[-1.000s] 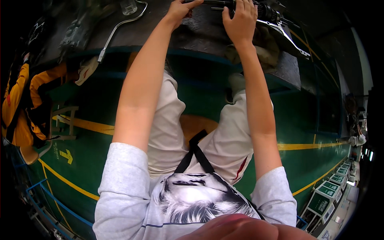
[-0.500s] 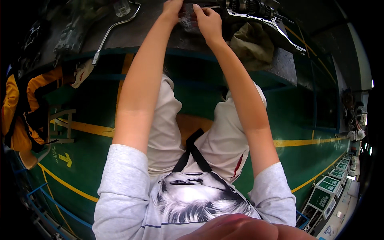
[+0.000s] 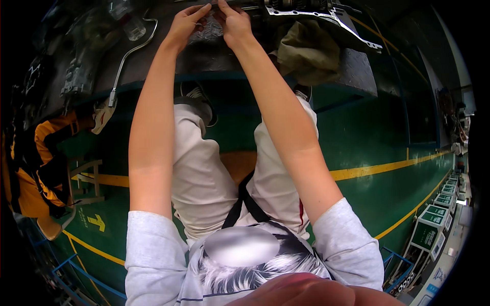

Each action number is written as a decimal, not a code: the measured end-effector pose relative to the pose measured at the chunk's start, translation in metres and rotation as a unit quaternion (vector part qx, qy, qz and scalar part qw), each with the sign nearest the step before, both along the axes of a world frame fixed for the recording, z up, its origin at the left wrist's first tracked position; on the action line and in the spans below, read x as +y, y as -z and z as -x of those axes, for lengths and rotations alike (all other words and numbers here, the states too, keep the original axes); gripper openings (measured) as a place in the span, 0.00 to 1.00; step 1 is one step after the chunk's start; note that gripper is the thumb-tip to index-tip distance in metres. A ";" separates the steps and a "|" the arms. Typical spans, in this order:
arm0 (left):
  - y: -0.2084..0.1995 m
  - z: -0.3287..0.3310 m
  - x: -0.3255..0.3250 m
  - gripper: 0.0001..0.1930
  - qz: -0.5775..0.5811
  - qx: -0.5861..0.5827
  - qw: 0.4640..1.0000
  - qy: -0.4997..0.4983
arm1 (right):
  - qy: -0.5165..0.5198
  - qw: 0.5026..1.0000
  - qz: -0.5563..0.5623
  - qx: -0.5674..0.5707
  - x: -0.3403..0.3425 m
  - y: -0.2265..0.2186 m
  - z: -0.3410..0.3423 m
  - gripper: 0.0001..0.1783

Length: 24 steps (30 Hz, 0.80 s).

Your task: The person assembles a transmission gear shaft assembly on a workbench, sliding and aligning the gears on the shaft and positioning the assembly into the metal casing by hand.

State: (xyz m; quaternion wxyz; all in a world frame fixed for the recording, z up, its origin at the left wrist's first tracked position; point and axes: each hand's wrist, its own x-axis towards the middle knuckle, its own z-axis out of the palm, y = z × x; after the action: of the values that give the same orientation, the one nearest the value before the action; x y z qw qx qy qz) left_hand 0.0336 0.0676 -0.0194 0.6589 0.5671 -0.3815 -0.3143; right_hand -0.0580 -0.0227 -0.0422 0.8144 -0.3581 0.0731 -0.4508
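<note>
My left hand (image 3: pixel 188 26) and my right hand (image 3: pixel 234 23) meet at the top edge of the view, over the workbench (image 3: pixel 196 64). The thumbs and fingers of both are drawn together around something small and dark between them, too small and too near the edge to name. Crumpled clear plastic (image 3: pixel 208 34) lies on the bench just below the hands. To the right of my right hand is a row of dark gears (image 3: pixel 301 5) on a shaft. A flat pale metal flange with holes (image 3: pixel 332 19) runs alongside the gears.
An olive cloth (image 3: pixel 309 51) hangs over the bench edge. Left of my arms lie a long bent metal bar (image 3: pixel 125 58), a clear plastic bottle (image 3: pixel 133 26) and a metal casting (image 3: pixel 76 76). A seated person in yellow and black (image 3: pixel 48 158) is at far left.
The view has shifted, so my hands and the bench things sit further left. My hands show more fully, with their fingertips closer together. The bottle is more visible.
</note>
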 end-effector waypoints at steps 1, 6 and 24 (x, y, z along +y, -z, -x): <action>-0.001 -0.001 -0.002 0.14 0.000 0.000 1.000 0.002 | 0.039 0.998 0.000 0.045 0.001 -0.002 0.000 0.09; -0.002 -0.003 -0.012 0.19 -0.086 0.028 0.995 -0.049 | 0.132 0.983 -0.029 0.126 0.009 -0.017 -0.001 0.14; -0.011 0.002 -0.011 0.12 -0.065 0.137 0.988 -0.042 | -0.010 0.998 -0.046 -0.033 -0.009 -0.001 -0.002 0.10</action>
State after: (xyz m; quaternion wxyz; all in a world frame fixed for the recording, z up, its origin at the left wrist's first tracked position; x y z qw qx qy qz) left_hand 0.0318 0.0561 -0.0087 0.6794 0.5758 -0.2424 -0.3847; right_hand -0.0564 -0.0316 -0.0409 0.8364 -0.3060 0.0633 -0.4504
